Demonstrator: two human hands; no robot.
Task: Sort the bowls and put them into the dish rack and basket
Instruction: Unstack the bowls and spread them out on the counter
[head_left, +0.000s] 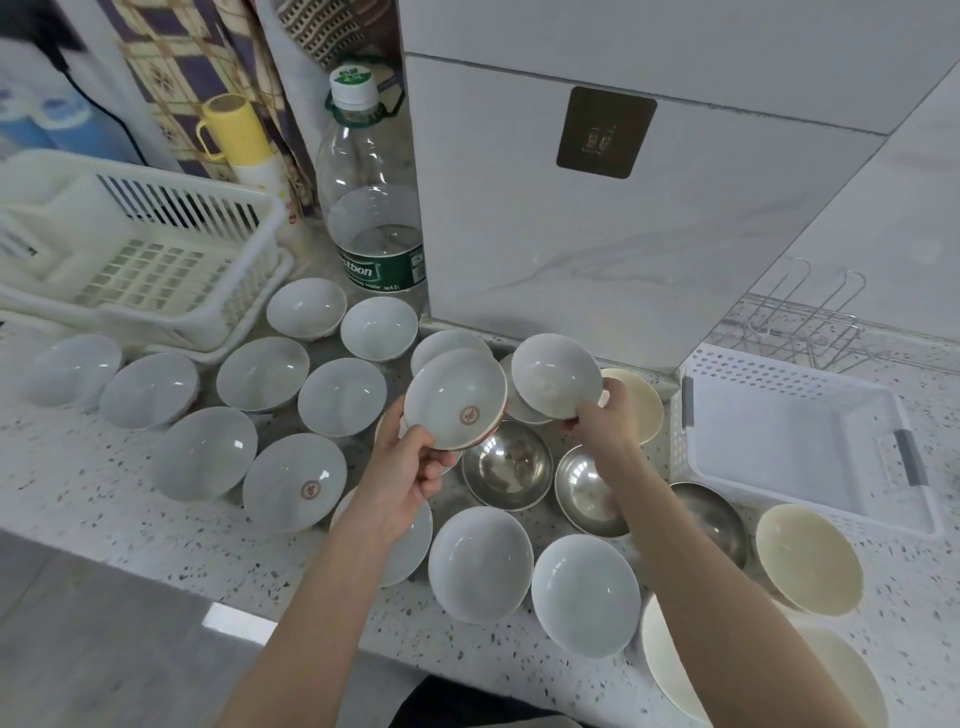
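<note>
left hand (410, 467) gripping a white bowl with a red emblem (455, 399) by its rim, right hand (602, 415) pinching a plain white bowl (556, 375), both lifted over the table (78, 483), steel bowls (507, 464) just below the hands, dish rack (145, 249) far off left, white basket (810, 441) to the right

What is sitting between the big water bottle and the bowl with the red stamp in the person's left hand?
In the head view, two white ceramic bowls sit between the clear plastic water bottle and the held red-stamped white bowl.

My left hand (410, 470), raised with forearm extended, thumb and fingers pinching; my right hand (602, 421), forearm reaching diagonally forward, fingers curled in a grip, both bare.
</note>
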